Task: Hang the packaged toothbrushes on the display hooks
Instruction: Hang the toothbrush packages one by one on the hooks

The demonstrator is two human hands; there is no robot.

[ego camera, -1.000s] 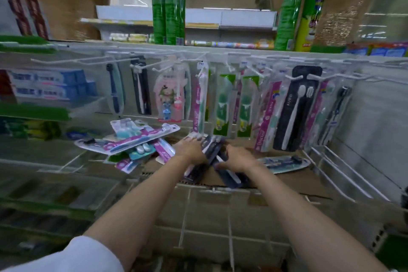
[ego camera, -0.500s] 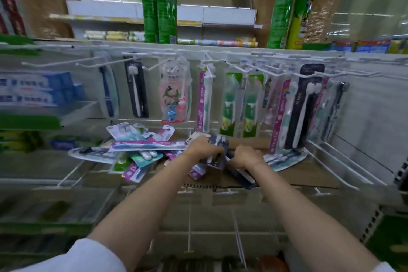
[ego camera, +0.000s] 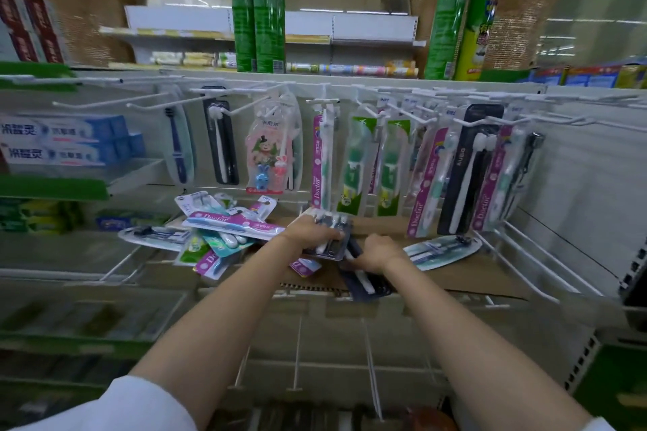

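Observation:
My left hand (ego camera: 311, 232) grips a dark toothbrush pack with white brush heads (ego camera: 332, 244), lifted a little off a brown cardboard sheet (ego camera: 465, 278). Right beside it my right hand (ego camera: 376, 253) grips another dark pack (ego camera: 364, 285) that lies on the cardboard and reaches past its front edge. A loose pile of packs (ego camera: 224, 227), pink, teal and clear, lies to the left. One clear pack (ego camera: 442, 250) lies to the right. Above, white display hooks (ego camera: 402, 108) carry hanging packs; two long hooks at the left (ego camera: 105, 101) are bare.
Toothpaste boxes (ego camera: 70, 142) fill a shelf at the left. Tall green bags (ego camera: 257, 10) stand on top of the rack. Bare white hooks (ego camera: 535, 262) jut out low at the right. Wire dividers run below the cardboard.
The view has tilted and shifted slightly. My left hand has raised its dark pack a little. My right hand has stayed on the other dark pack.

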